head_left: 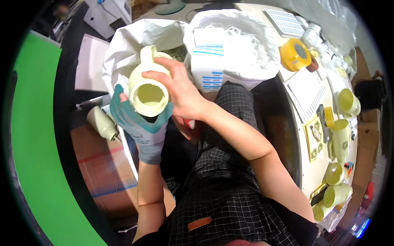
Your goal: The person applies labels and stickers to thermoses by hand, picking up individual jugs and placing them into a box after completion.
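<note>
Both hands hold a pale yellow-green jug [139, 82] with a handle at its far end, its round open mouth tilted up toward me. My left hand [137, 123], in a teal and grey knitted glove, cups the jug from the left and below. Bare, my right hand [176, 82] wraps its fingers over the jug's right side. Just beyond, a white sack [119, 53] stands open behind the jug; its contents are mostly hidden. Left of the glove, a similar pale container [101, 123] lies tilted with its threaded neck toward me.
Beside the sack, another white sack [271, 67] holds white plastic rings. At right, a table [295, 164] bears a yellow tape roll [294, 54], papers [305, 92], a yellow sheet [315, 139] and several pale green cups and jugs [340, 137]. Cardboard [94, 164] lies lower left, near a green surface [37, 143].
</note>
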Demonstrator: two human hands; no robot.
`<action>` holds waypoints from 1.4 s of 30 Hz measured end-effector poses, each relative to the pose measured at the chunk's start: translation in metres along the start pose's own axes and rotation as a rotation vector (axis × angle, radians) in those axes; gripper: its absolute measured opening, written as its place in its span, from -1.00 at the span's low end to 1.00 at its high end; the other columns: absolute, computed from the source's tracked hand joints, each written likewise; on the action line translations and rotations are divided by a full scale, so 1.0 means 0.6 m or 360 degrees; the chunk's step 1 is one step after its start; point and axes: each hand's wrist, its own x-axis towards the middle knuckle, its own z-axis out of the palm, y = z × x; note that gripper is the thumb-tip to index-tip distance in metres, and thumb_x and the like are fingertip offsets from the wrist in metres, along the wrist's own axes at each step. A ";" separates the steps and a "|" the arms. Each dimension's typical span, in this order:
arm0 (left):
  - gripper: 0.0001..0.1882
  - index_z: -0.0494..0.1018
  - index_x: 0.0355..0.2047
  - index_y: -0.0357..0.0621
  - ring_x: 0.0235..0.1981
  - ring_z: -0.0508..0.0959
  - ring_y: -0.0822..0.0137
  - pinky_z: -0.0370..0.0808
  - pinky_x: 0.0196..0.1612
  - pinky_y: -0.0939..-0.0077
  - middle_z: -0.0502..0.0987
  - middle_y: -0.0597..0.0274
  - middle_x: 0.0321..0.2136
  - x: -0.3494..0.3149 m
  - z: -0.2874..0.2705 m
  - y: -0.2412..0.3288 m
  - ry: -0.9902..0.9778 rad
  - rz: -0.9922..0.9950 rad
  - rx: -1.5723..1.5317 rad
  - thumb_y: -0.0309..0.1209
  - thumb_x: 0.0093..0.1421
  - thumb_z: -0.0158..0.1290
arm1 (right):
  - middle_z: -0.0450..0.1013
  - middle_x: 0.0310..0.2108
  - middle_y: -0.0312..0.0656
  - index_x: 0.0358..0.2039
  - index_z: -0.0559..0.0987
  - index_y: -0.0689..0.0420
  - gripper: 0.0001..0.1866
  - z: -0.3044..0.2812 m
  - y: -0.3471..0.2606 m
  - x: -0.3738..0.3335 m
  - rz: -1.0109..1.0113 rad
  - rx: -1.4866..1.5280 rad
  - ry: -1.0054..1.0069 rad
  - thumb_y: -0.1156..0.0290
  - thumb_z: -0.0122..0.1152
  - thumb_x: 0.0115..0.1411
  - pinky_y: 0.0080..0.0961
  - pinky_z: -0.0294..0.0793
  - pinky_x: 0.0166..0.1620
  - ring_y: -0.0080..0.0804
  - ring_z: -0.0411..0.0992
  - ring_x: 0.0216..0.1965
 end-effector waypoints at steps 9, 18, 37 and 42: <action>0.22 0.11 0.56 -0.24 0.31 0.50 -0.31 0.50 0.35 -0.20 0.44 -0.26 0.34 -0.067 -0.023 0.092 -0.0498 -0.0256 -0.0916 -0.04 0.07 0.57 | 0.55 0.22 0.00 0.25 0.64 0.10 -0.34 -0.220 0.000 -0.116 0.0759 0.0190 -0.0203 0.48 0.58 0.09 -0.06 0.32 0.48 -0.06 0.42 0.39; 0.14 0.23 0.47 -0.25 0.21 0.57 -0.24 0.49 0.31 -0.27 0.48 -0.15 0.26 -0.106 -0.026 0.179 -0.0948 0.0060 -0.1013 0.02 0.03 0.55 | 0.70 -0.19 -0.14 -0.32 0.82 0.11 -0.77 -0.309 0.209 -0.097 0.1285 -0.1461 -0.0193 0.20 0.49 0.22 -0.14 0.58 0.05 -0.01 0.56 -0.04; -0.56 0.70 -0.27 -0.01 0.10 0.58 -0.15 0.61 0.13 -0.06 0.67 0.29 -0.13 -0.131 -0.053 0.162 -0.0884 0.0293 -0.0710 0.00 -0.03 0.45 | 0.68 -0.24 -0.21 0.08 0.58 0.19 -0.54 -0.223 -0.169 -0.204 0.0557 -0.0037 -0.0078 0.58 0.54 0.20 -0.49 0.58 -0.30 -0.46 0.56 -0.40; -0.60 0.70 -0.27 0.01 0.06 0.59 -0.11 0.56 0.14 -0.04 0.65 0.27 -0.18 -0.135 -0.050 0.158 -0.0900 0.0333 -0.0675 0.03 0.04 0.35 | 0.60 -0.15 -0.25 -0.16 0.71 0.15 -0.63 -0.234 -0.168 -0.212 -0.0238 -0.0649 -0.0496 0.19 0.55 0.12 -0.34 0.66 -0.12 -0.29 0.58 -0.17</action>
